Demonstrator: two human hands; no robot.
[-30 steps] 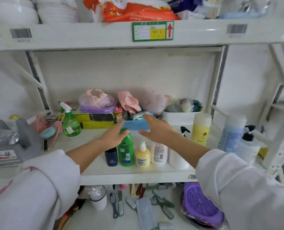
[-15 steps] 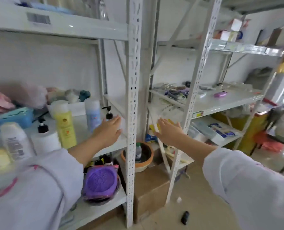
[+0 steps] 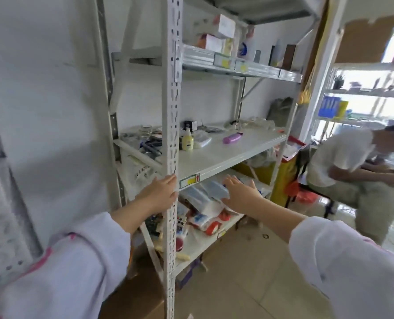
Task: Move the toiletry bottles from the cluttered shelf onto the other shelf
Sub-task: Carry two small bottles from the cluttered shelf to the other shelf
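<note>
Both hands are spread flat and hold nothing: left hand (image 3: 159,194) against the post (image 3: 172,125), right hand (image 3: 239,192) at its 3 o'clock. A yellow bottle (image 3: 187,141) stands on the shelf (image 3: 225,153), at 12 o'clock of the hands.

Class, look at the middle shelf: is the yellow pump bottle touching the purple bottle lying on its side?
Apart. The head view shows bare shelf between the upright yellow pump bottle and the purple bottle.
</note>
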